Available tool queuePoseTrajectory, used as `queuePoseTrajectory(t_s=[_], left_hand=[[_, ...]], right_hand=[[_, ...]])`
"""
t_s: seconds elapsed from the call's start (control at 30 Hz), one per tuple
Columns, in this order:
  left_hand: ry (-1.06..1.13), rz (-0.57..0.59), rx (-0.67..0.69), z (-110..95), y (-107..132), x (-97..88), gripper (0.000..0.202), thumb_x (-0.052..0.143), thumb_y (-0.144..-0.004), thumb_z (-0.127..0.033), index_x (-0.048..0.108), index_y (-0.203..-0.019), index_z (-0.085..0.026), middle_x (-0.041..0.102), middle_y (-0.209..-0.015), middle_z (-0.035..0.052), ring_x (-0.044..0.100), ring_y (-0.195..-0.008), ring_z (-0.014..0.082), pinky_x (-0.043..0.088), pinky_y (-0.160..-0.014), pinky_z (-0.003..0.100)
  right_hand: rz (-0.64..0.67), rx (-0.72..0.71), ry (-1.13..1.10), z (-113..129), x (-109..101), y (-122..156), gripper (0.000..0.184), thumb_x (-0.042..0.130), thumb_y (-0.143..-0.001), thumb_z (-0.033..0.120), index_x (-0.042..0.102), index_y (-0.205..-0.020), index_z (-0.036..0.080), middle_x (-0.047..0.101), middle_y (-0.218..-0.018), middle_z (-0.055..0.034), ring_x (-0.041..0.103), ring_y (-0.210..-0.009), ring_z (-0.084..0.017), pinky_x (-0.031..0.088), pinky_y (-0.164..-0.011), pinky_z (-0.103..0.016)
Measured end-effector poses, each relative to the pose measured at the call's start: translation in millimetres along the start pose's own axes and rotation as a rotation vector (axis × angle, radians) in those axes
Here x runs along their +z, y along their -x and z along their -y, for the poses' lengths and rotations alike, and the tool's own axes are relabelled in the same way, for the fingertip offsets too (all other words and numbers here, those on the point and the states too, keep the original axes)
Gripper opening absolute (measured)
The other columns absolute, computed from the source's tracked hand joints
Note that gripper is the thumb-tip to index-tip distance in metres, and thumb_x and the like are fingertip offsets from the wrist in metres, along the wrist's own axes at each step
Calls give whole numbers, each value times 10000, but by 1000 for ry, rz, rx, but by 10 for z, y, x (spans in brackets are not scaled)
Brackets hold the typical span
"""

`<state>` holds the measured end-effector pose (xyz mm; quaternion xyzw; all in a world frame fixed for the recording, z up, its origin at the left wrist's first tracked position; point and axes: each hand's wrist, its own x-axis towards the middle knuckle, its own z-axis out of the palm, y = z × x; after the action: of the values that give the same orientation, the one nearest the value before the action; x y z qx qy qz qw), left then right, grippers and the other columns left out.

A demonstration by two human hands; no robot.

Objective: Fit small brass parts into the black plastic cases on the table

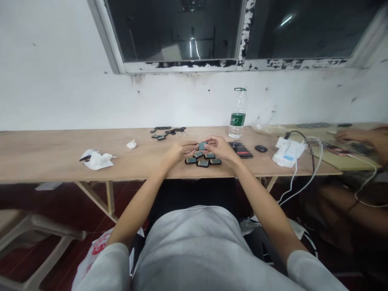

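Observation:
A small black module with a grey-green face (pixel 202 146) is held just above the table between my two hands. My right hand (pixel 220 148) pinches its right edge with thumb and fingers. At its left edge, the closed fingers of my left hand (pixel 179 154) meet it. Several modules of the same kind lie face up below my hands, among them a front one (pixel 203 163), one at the left (pixel 190 161) and one at the right (pixel 215 161). What kind of device they are is too small to make out.
Black parts (pixel 162 136) and tiny pale bits lie at the back. Crumpled tissue (pixel 98 160) is on the left. To the right stand a water bottle (pixel 237 121), a dark phone-like slab (pixel 241 149), a black oval case (pixel 261 148) and a white power strip (pixel 287 152). Another person's hand (pixel 348 135) is far right.

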<state>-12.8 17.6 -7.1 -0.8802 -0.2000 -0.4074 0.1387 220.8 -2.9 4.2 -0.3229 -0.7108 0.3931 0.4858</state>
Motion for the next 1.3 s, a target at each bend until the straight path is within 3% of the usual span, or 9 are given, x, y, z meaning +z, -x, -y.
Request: queuePoseTrajectory(t_s=[0.2, 0.4, 0.57, 0.7, 0.8, 0.93, 1.1, 1.3], left_hand=[[43, 62, -69, -25, -22, -20, 259, 601, -964, -342, 738, -1127, -194, 743, -1162, 103, 721, -1045, 221, 586, -963, 371], [109, 83, -115, 25, 10, -2, 270, 567, -978, -364, 739, -1096, -192, 768, -1080, 92, 727, -990, 208, 590, -893, 324], [45, 80, -244, 100, 20, -80, 311, 534, -979, -392, 736, -1081, -178, 775, -1033, 82, 722, -916, 200, 566, -850, 297], [-30, 287, -363, 239, 41, -238, 331, 502, -975, -413, 723, -1052, -180, 765, -958, 73, 694, -800, 200, 531, -787, 303], [-45, 458, -426, 399, 120, -302, 303, 516, -946, -398, 711, -1004, -174, 740, -852, 65, 661, -738, 197, 502, -740, 294], [64, 543, -529, 578, 233, -254, 228, 601, -840, -347, 715, -923, -169, 751, -858, 72, 664, -746, 204, 508, -733, 295], [205, 641, -618, 668, 280, -171, 211, 652, -706, -268, 742, -856, -150, 772, -856, 81, 690, -765, 213, 530, -700, 281], [209, 702, -677, 667, 279, -266, 289, 697, -673, -262, 768, -931, -152, 783, -883, 88, 710, -806, 237, 536, -687, 279]], right_hand=[[-6, 32, 26, -70, -11, -31, 216, 729, -842, 278, 668, -1011, 157, 757, -945, -91, 744, -797, -210, 623, -745, -331], [21, 74, 42, -104, 3, -47, 193, 708, -850, 214, 669, -1028, 150, 756, -876, -89, 741, -768, -210, 614, -723, -320], [-71, 112, 117, -138, -28, -40, 150, 668, -861, 182, 671, -1009, 157, 750, -806, -68, 741, -744, -204, 594, -671, -282], [-151, 99, 244, -304, -221, -58, 182, 658, -849, 172, 660, -1030, 185, 732, -767, -34, 741, -732, -196, 574, -646, -258], [-175, 118, 281, -483, -390, -95, 154, 651, -842, 161, 666, -996, 162, 738, -827, -64, 739, -716, -193, 570, -656, -260], [-162, 138, 406, -670, -493, -129, 216, 649, -851, 182, 710, -1053, 135, 755, -992, -127, 743, -725, -206, 565, -696, -286], [-117, 102, 673, -763, -482, -139, 288, 661, -857, 231, 754, -1111, 131, 786, -892, -126, 748, -841, -274, 555, -804, -340], [-75, 110, 739, -742, -432, -128, 285, 671, -864, 224, 753, -1114, 116, 788, -916, -145, 743, -838, -255, 544, -790, -310]])
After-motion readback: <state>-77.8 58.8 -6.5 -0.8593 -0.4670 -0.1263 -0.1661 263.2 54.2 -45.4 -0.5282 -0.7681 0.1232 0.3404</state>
